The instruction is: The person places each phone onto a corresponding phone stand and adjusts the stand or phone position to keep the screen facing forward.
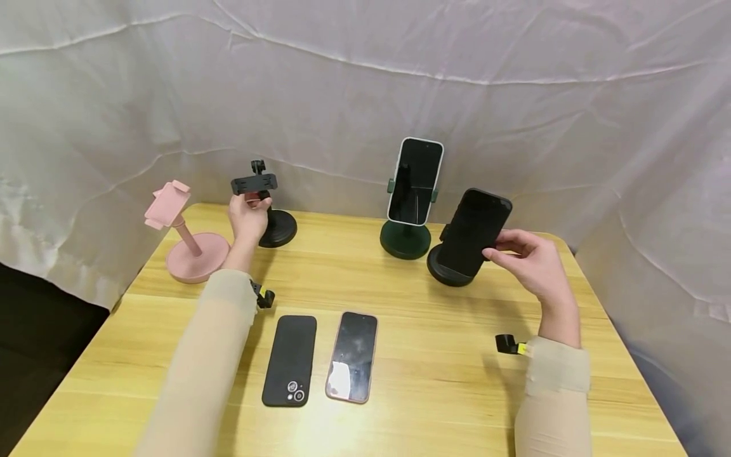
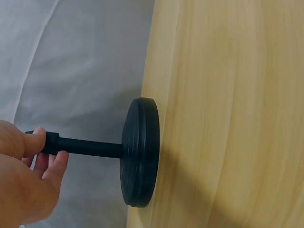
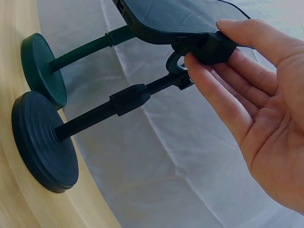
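At the back left my left hand grips the pole of a black phone stand just below its bare holder. The left wrist view shows thumb and fingers around the collar of that pole, its round base standing on the table. On the right, my right hand pinches the edge of a second black phone stand's clamp. A black phone sits tilted in this clamp, screen towards me. Its pole rises from a round black base.
A pink phone stand with a bare holder stands far left. A green stand carries a white-edged phone. A black-cased phone lies face down near a pink-edged phone lying face up. Pale cloth hangs behind the table.
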Tool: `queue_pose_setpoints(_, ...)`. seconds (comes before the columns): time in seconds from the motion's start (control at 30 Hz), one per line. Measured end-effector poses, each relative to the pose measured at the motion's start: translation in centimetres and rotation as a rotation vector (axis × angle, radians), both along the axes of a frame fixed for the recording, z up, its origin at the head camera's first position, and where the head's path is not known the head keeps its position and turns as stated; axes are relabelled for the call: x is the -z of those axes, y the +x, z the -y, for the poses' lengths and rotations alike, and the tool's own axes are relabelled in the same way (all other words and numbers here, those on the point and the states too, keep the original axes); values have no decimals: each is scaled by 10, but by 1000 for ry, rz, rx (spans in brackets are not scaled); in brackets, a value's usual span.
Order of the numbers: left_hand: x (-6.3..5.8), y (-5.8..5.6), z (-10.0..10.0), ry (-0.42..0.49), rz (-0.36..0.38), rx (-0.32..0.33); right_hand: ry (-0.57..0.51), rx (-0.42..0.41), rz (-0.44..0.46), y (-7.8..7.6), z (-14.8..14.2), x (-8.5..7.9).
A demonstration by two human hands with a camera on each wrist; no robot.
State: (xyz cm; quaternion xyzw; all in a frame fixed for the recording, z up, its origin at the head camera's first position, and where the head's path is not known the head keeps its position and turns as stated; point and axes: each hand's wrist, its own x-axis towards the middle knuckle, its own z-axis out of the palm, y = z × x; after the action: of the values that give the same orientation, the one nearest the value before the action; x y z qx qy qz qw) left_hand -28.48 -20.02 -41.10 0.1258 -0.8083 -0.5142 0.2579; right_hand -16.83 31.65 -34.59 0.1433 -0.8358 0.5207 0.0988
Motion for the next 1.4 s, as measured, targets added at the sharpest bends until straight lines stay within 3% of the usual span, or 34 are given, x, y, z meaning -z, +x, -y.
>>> queue_pose_setpoints(0.33,0,0,-37,51,16,110,-8,21,23,1,4,-1)
queue_pose_setpoints(0.9,1,9,-115,82,18,214,-1,8,4,1,4,-3)
queue_pose_setpoints(1.13,3,20,-137,204,3,199,16,14,-1,2,3,-3)
queue_pose_setpoints(1.27,5,23,-142,224,-34,180,5,55,-12,6,4,-3)
queue_pose_setpoints(1.33,5,24,-144,224,-26,176,-52,89,-44,8,7,-7)
queue_pose_setpoints(1.4,4,24,-145,221,-6,179,-118,120,-141,10,11,-13)
